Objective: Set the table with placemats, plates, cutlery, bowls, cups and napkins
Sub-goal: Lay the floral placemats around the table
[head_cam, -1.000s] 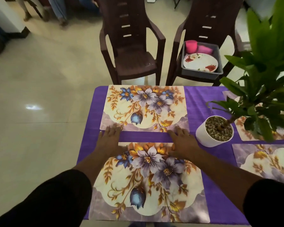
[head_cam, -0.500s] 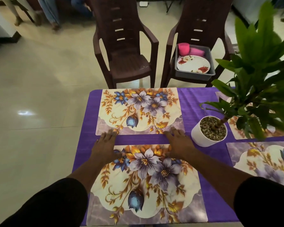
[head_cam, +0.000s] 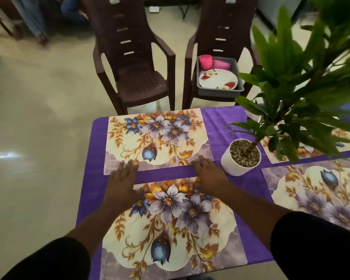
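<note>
Pressing flat, straight fingers on far glossy floral placemat, both hands grasping nothing, purple woven tablecloth.

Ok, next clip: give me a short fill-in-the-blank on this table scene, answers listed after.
1. Both hands, left hand and right hand, lie flat with fingertips on the far ____.
2. The grey tub holding the floral plate sits on a ____.
3. The tablecloth is ____ in colour.
4. The white pot holds a ____.

Answers: placemat; chair; purple; plant
</note>
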The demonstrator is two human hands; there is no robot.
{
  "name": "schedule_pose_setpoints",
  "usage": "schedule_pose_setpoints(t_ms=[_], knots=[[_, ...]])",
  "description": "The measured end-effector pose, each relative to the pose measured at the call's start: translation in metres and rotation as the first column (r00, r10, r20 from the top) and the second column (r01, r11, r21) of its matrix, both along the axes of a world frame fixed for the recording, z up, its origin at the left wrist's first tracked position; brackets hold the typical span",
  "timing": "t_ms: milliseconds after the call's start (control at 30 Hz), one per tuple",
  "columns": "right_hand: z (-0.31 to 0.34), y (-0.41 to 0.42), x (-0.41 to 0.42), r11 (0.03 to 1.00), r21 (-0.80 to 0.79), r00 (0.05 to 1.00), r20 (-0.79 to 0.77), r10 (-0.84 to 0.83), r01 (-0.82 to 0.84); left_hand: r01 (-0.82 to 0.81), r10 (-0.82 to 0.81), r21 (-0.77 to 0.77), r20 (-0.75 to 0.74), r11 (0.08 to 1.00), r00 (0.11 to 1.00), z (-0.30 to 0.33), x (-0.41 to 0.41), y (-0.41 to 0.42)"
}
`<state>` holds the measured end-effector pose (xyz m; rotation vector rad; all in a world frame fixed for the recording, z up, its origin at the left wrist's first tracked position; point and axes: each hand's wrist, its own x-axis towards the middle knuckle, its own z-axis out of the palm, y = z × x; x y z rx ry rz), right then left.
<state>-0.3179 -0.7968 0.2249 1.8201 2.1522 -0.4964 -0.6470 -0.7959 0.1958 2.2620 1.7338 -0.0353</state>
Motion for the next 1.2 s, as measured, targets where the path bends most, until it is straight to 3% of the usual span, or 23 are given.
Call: schedule_pose_setpoints(t_ms=[133, 300, 433, 533, 733, 900, 1200], knots=[[0.0, -0.019, 0.012, 0.994, 0.104, 0.994, -0.108, -0.008, 0.019, 0.238, -0.277, 0.234, 0.147, 0.943, 0.95, 0.011, 0.035, -0.01], [0.008, -0.053, 0.041, 0.972, 0.22, 0.972, -0.232, -0.03, 0.082, 0.511, -0.552, 0.235, 0.163, 0.827, 0.818, 0.031, 0.087, -0.022], [0.016, -0.09, 0.086, 0.978, 0.097, 0.975, -0.145, -0.17, 0.185, 0.661, -0.686, 0.186, 0.168, 0.727, 0.708, 0.045, 0.142, -0.04], [0.024, -0.114, 0.144, 0.963, 0.112, 0.969, -0.065, -0.238, 0.244, 0.723, -0.728, 0.124, 0.235, 0.679, 0.644, 0.054, 0.201, -0.055], [0.034, -0.137, 0.251, 0.915, 0.157, 0.927, -0.007, -0.374, 0.371, 0.771, -0.771, 0.143, 0.287, 0.621, 0.568, 0.045, 0.318, -0.072], [0.039, -0.127, 0.334, 0.919, 0.143, 0.928, 0.007, -0.371, 0.367, 0.641, -0.636, -0.015, 0.109, 0.767, 0.764, 0.024, 0.426, -0.064], [0.012, -0.094, 0.451, 0.922, 0.06, 0.924, -0.015, -0.383, 0.383, 0.444, -0.448, -0.093, -0.024, 0.891, 0.894, 0.007, 0.538, -0.03]])
